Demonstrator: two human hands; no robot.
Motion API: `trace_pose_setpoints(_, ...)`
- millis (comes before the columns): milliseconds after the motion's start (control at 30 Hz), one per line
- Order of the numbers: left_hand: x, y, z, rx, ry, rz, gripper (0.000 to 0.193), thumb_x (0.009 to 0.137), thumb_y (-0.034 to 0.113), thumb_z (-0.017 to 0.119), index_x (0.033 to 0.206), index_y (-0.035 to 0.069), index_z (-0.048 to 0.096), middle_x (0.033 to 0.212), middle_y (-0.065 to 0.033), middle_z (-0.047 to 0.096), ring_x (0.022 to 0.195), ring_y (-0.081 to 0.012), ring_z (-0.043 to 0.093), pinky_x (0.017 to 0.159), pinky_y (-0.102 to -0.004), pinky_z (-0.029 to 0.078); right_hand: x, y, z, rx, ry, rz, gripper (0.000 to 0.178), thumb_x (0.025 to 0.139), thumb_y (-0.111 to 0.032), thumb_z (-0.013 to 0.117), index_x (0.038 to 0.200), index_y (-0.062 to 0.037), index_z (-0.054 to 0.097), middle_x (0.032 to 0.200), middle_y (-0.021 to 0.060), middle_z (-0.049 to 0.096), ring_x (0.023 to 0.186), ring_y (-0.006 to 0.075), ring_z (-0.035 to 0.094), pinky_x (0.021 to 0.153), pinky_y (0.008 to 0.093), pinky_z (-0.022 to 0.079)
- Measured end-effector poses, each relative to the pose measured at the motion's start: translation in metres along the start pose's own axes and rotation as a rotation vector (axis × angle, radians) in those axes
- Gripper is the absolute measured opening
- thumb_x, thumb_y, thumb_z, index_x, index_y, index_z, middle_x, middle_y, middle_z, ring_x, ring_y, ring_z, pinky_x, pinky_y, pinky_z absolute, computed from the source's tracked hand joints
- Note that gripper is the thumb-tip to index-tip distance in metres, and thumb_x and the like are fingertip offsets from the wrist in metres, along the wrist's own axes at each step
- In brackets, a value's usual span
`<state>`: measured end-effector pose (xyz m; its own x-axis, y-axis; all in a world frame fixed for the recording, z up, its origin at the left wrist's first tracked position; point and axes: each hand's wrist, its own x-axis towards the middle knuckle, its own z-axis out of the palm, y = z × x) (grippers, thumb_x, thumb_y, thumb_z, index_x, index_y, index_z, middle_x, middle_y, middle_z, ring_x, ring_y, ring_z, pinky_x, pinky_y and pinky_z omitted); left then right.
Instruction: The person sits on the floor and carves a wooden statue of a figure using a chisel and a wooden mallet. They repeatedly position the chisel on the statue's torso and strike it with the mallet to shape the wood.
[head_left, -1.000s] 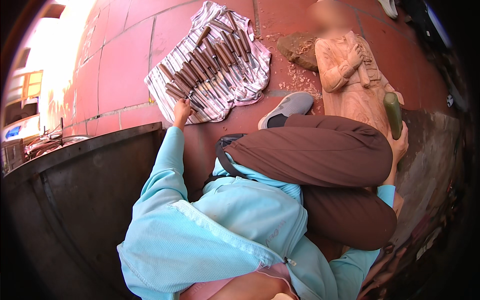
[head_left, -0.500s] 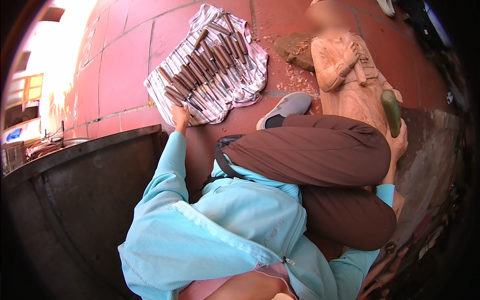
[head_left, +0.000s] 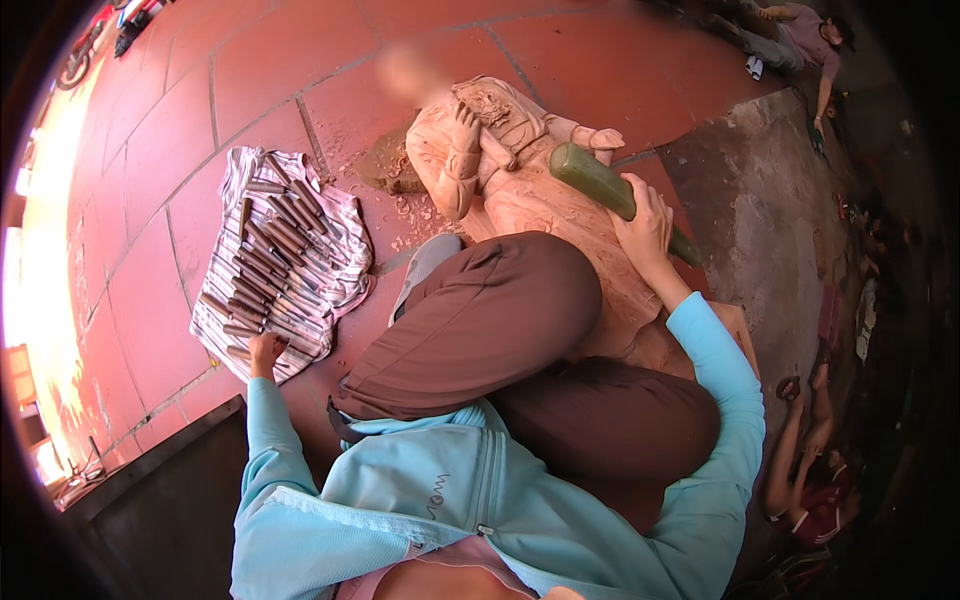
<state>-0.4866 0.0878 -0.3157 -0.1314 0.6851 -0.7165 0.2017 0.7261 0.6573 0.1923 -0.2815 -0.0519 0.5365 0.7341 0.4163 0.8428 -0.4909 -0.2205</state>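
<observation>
Left hand (head_left: 265, 352), fingers curled narrow, touches the near edge of the striped cloth (head_left: 340, 285) of brown-handled chisels (head_left: 270, 262) — pick one cleanly; right hand (head_left: 645, 225) grips the green cylindrical mallet (head_left: 600, 185) — keep it steady beside the pale carved wooden figure (head_left: 520, 190).

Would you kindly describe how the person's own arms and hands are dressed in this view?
Both arms wear long, loose, light blue jacket sleeves reaching to the wrists, plain and unmarked. The left hand and right hand are bare: no gloves, and no rings or watch that I can make out.
</observation>
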Motion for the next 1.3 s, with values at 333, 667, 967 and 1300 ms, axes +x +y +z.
trace_pose_setpoints(333,-0.186,0.147,0.133,-0.182,-0.124,0.459,0.036,0.089,-0.005,0.054,0.118,0.007,0.037,0.108,-0.0182,0.065,0.103,-0.0331,0.067,0.072,-0.0343,0.061,0.026,0.015,-0.026,0.253,-0.353,0.147,0.071,0.07,-0.034,0.085,0.127,-0.0055,0.054,0.11,0.0148,0.055,0.104,0.031,0.061,0.087,0.0442,0.049)
trace_pose_setpoints(667,-0.371,0.342,0.409,-0.082,-0.873,1.331,0.035,0.107,0.032,0.032,0.11,0.001,0.047,0.089,-0.0158,0.061,0.088,-0.0265,0.063,0.094,-0.0509,0.051,0.032,0.051,-0.049,0.199,-0.323,0.083,0.051,0.068,-0.017,0.087,0.108,-0.0025,0.06,0.104,0.0137,0.064,0.094,0.0283,0.066,0.078,0.0375,0.054)
trace_pose_setpoints(967,-0.401,0.205,0.517,0.683,-1.135,2.429,0.024,0.074,0.023,0.065,0.094,0.013,0.057,0.064,0.003,0.039,0.049,-0.008,0.045,0.041,-0.0228,0.036,0.036,0.075,-0.009,0.375,0.112,0.164,0.03,0.083,-0.002,0.074,0.106,0.002,0.055,0.085,0.0089,0.065,0.073,0.0189,0.065,0.067,0.0289,0.051)
trace_pose_setpoints(1300,-0.416,0.198,0.498,0.273,-1.445,1.947,0.035,0.082,0.022,0.074,0.065,0.011,0.045,0.06,0.0019,0.036,0.049,-0.0113,0.044,0.039,-0.0261,0.031,0.026,0.06,0.001,0.485,0.187,-0.224,0.05,0.082,0.011,0.064,0.115,-0.01,0.033,0.092,0.0146,0.052,0.074,0.0253,0.052,0.064,0.0414,0.049)
